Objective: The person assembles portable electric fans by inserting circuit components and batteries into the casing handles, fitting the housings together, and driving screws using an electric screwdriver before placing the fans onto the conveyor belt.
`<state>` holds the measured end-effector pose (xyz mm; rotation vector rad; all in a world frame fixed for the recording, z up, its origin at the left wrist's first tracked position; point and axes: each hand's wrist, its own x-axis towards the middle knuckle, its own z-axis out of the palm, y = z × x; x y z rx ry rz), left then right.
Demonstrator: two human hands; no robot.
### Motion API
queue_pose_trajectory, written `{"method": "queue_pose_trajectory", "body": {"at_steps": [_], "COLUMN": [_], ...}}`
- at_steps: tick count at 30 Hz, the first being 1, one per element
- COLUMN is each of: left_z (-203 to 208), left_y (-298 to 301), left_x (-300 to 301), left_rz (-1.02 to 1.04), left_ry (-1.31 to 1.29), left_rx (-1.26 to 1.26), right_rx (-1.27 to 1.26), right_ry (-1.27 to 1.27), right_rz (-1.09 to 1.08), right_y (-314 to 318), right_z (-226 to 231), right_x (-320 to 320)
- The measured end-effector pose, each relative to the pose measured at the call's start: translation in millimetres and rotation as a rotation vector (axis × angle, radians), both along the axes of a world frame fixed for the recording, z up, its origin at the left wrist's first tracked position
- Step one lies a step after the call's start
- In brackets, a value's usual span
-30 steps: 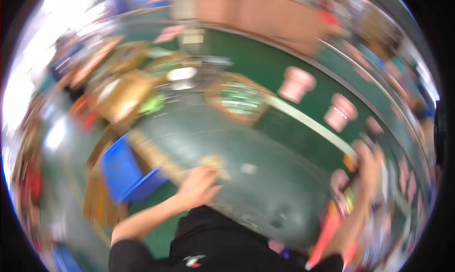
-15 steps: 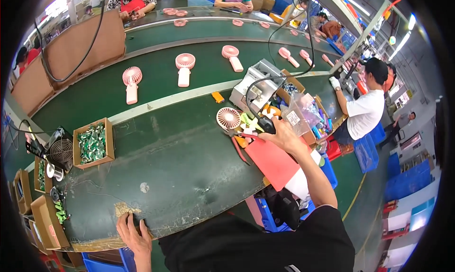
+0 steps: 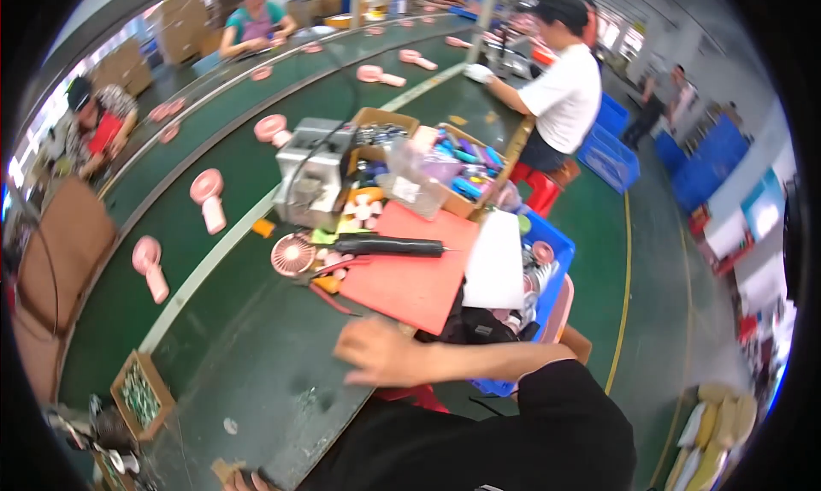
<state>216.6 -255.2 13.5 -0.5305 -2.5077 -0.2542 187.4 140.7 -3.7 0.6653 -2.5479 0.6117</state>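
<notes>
My right hand (image 3: 376, 351), smeared by motion, is over the dark green bench (image 3: 256, 363) near its front edge. Its fingers look apart and nothing shows in them. At the bottom edge only the fingers of my left hand (image 3: 248, 481) are visible, lying outstretched on the bench beside a worn brown patch (image 3: 227, 469). A black electric screwdriver (image 3: 389, 245) rests across a red sheet (image 3: 428, 281), beyond my right hand. Red-handled pliers (image 3: 325, 281) lie beside it, next to a round pink fan head (image 3: 292, 254).
Pink handheld fans (image 3: 207, 200) lie along the green conveyor (image 3: 248, 166). Behind the sheet stand a grey metal device (image 3: 315, 173) and a box of colourful parts (image 3: 466, 162). A blue crate (image 3: 556, 234) is at right. A co-worker in a white shirt (image 3: 564, 97) works beyond.
The view has swung to the right. My right hand has let go of the electric screwdriver and moved back toward the bench's front edge. My left hand is now mostly out of the picture.
</notes>
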Motion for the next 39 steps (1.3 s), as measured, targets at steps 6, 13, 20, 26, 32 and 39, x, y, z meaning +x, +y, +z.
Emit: {"method": "queue_pose_trajectory", "body": {"at_steps": [6,13,20,26,32,39], "left_z": [4,-4,11,39,32,-11], "left_y": [-3,-8,-2,-3,-19,-39], "left_x": [-11,-20,-33,-47,-64,-63], "left_rz": [-0.138,-0.202,-0.5,-0.595,-0.638,-0.709], "left_ry": [-0.178,-0.049,-0.137,-0.236,-0.488,-0.468], "left_rx": [0.067,-0.013,-0.263,-0.386,-0.283,-0.125], "right_rx": [-0.129,-0.112,-0.087,-0.055,0.043,0.049], "right_ry": [0.031,0.145,0.109,-0.001,-0.197,-0.329], "right_rz": [-0.109,-0.152,-0.167,-0.187,-0.22,-0.244], "right_y": [-41,-46,-44,-56,-52,-52], "right_z": [-35,-42,-37,-36,-18,-4], "right_x": [17,12,11,9,11,11]}}
